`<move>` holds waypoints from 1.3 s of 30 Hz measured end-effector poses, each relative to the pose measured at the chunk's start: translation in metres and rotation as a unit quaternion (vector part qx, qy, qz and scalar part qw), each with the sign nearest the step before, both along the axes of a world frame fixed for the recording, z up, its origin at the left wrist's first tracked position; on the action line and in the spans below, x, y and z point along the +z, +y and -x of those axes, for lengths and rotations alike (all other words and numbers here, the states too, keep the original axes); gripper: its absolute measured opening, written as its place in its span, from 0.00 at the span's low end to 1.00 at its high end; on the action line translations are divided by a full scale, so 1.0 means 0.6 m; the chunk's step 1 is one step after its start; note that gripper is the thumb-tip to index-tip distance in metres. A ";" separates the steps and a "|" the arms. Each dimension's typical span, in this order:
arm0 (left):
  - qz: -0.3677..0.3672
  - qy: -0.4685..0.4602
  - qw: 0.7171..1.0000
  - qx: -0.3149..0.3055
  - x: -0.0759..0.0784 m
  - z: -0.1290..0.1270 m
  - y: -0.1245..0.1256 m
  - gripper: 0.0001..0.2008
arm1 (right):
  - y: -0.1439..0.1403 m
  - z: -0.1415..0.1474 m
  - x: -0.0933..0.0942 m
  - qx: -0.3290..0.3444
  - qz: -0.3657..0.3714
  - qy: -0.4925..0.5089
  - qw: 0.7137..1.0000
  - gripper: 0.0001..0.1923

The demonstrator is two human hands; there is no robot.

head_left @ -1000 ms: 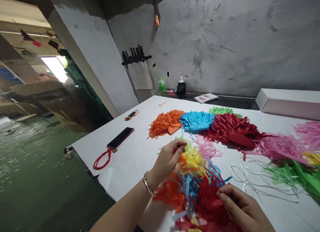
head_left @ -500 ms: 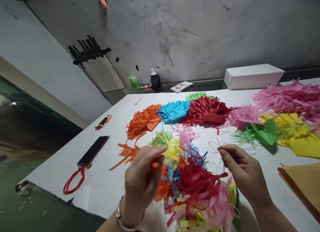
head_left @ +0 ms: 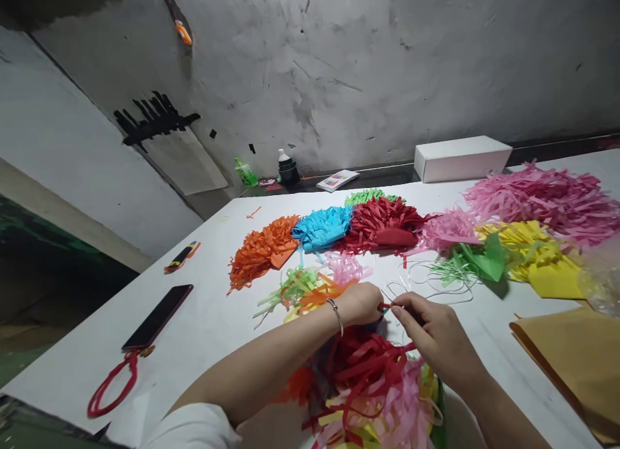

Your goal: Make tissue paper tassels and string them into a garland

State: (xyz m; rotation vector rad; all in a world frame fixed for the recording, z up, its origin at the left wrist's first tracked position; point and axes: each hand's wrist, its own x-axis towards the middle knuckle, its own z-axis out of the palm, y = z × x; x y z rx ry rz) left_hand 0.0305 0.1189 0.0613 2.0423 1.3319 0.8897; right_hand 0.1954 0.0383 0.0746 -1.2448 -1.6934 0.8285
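My right hand [head_left: 431, 326] is closed in a pinch on the end of a thin white string [head_left: 453, 300], whose loose loops lie behind on the table. My left hand [head_left: 361, 305] reaches across to it, fingers curled and fingertips almost meeting the right ones. A sliver of red and blue shows between them, but what the left fingers hold is mostly hidden. Below both hands spreads a bunch of cut paper strips [head_left: 372, 365] in red, pink, yellow and orange. Beside my left wrist lie orange strips [head_left: 317, 297] and light green strips [head_left: 295, 284].
Fringed paper bundles in orange [head_left: 264, 245], blue [head_left: 322, 228], dark red [head_left: 382, 219], yellow [head_left: 537, 249] and pink [head_left: 542, 197] line the white table's back. A phone [head_left: 157, 316] and cutter [head_left: 181, 257] lie left. Brown paper [head_left: 562, 352] is right; a white box [head_left: 462, 158] stands behind.
My left hand has swung right and inward from over the left strips to meet my right hand. The right hand keeps its pinch. The view has shifted slightly.
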 end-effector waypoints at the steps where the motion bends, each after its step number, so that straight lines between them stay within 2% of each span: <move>1: 0.000 -0.009 1.000 -0.016 0.000 -0.001 0.000 0.15 | 0.001 0.000 0.000 -0.004 0.001 0.005 1.000 0.15; 4: -0.021 -0.041 0.997 -0.056 0.026 0.011 0.006 0.15 | 0.005 -0.001 -0.005 -0.035 0.001 0.025 0.999 0.16; 7: -0.096 -0.123 0.988 -0.005 0.083 0.041 -0.001 0.11 | 0.004 0.002 -0.010 -0.066 -0.002 0.051 0.997 0.18; 10: -0.207 -0.212 0.953 0.056 0.134 0.068 -0.044 0.07 | -0.003 0.007 -0.010 -0.071 -0.011 0.085 0.994 0.18; 11: -0.244 -0.222 0.943 0.046 0.143 0.073 -0.063 0.05 | -0.007 0.008 -0.007 -0.075 -0.018 0.099 0.992 0.17; 12: -0.260 -0.204 0.944 0.014 0.148 0.075 -0.083 0.06 | -0.012 0.010 -0.004 -0.083 -0.027 0.114 0.990 0.16; 14: -0.243 -0.141 0.957 -0.067 0.142 0.072 -0.114 0.08 | -0.024 0.012 0.003 -0.109 -0.046 0.147 0.982 0.14; 16: -0.171 -0.098 0.974 -0.108 0.122 0.064 -0.131 0.07 | -0.036 0.015 0.010 -0.120 -0.057 0.179 0.975 0.13; 20: -0.016 -0.115 0.990 -0.076 0.080 0.050 -0.131 0.08 | -0.048 0.021 0.011 -0.068 -0.025 0.208 0.975 0.14; 24: 0.094 -0.158 0.981 -0.059 0.066 0.042 -0.130 0.11 | -0.038 0.021 0.002 -0.015 0.030 0.208 0.978 0.17; 28: 0.156 -0.199 0.965 -0.067 0.057 0.037 -0.136 0.14 | -0.028 0.020 -0.003 0.020 0.036 0.173 0.984 0.17; 32: 0.194 -0.233 0.952 -0.048 0.039 0.036 -0.140 0.17 | -0.027 0.026 -0.003 -0.028 -0.004 0.153 0.988 0.16; 35: 0.237 -0.306 0.922 -0.014 0.028 0.038 -0.138 0.17 | -0.025 0.026 -0.002 -0.059 -0.008 0.157 0.986 0.16; 39: 0.371 -0.449 0.813 0.003 0.021 0.045 -0.131 0.18 | -0.024 0.026 -0.003 -0.043 0.034 0.179 0.982 0.16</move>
